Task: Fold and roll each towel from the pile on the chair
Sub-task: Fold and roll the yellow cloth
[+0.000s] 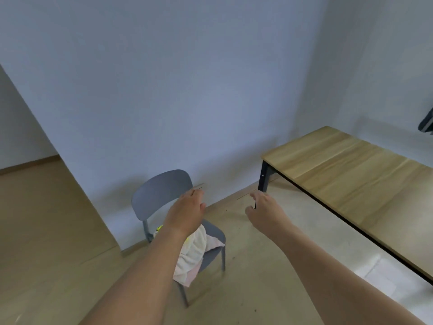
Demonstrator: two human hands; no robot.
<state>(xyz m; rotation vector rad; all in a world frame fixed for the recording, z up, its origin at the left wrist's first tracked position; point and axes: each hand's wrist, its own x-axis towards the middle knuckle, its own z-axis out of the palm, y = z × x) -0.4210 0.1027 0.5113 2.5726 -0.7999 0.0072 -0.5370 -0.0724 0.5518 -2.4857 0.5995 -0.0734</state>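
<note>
A pile of pale towels [195, 250], white and light pink with a spot of yellow-green, lies on the seat of a grey-blue chair [161, 191] and hangs over its front edge. Both my arms reach forward in the air. My left hand [187, 208] hovers above the pile, in front of the chair's backrest, with its fingers loosely bent and holding nothing. My right hand [263, 207] is level with it, to the right of the chair over the floor, also empty with relaxed fingers. Neither hand touches the towels.
A long wooden table [351, 174] with black legs stands at the right against the wall. The chair stands against the back wall on a light wood floor. A dark object [427, 123] shows at the right edge.
</note>
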